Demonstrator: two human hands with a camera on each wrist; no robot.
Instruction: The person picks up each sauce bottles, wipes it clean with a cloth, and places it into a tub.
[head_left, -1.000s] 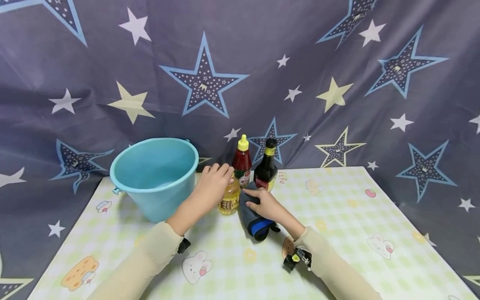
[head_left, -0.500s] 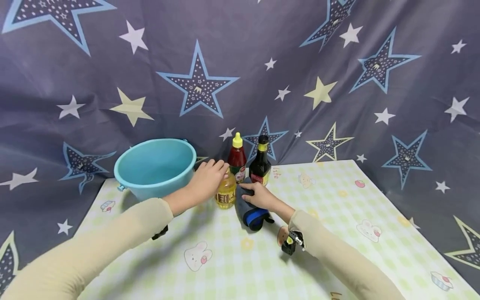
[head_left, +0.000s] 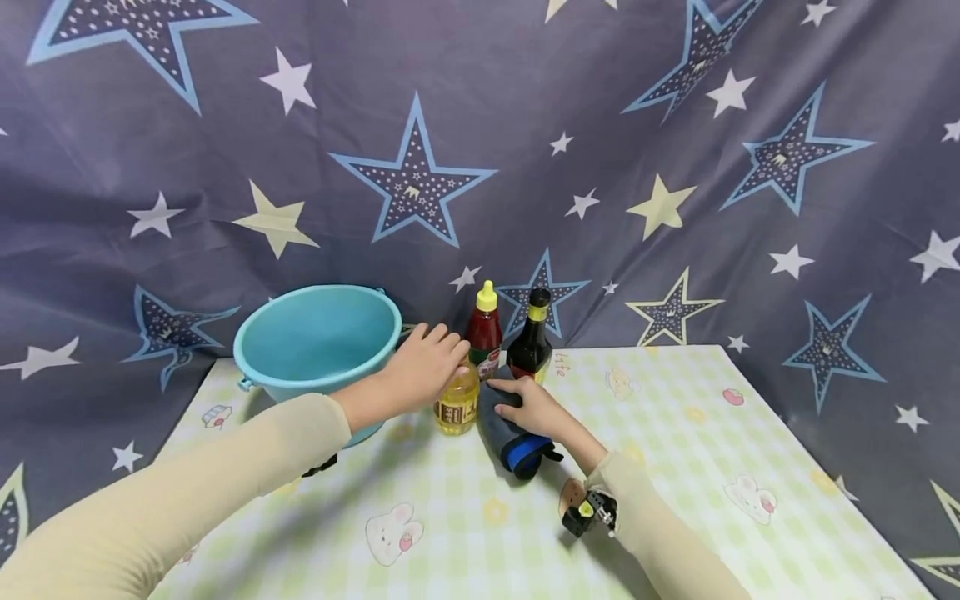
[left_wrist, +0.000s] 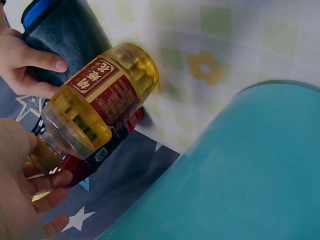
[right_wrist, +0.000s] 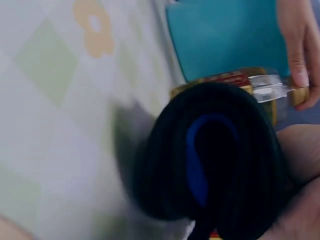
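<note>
My left hand (head_left: pixel 427 367) pinches the cap of a small cooking oil bottle (left_wrist: pixel 107 102), which stands upright, its yellow oil showing around a dark red label. Right beside it, my right hand (head_left: pixel 531 408) grips a rolled dark grey fabric piece (head_left: pixel 501 425) from above. That roll has a blue lining (right_wrist: pixel 197 165) and a black strap at its near end. Close behind these stand a red sauce bottle (head_left: pixel 485 329) with a yellow tip and a dark soy sauce bottle (head_left: pixel 531 343) with a black cap. The lower part of the soy sauce bottle is partly hidden.
A large light blue bucket (head_left: pixel 318 387) stands to the left of the oil bottle, behind my left forearm. The green-checked tablecloth (head_left: pixel 637 500) covers the table, and a star-patterned curtain (head_left: pixel 420 50) hangs along its back edge.
My left forearm has swung outward to the left, its elbow now further into view. Both hands keep their holds on the oil bottle and the fabric roll. The head view has shifted slightly.
</note>
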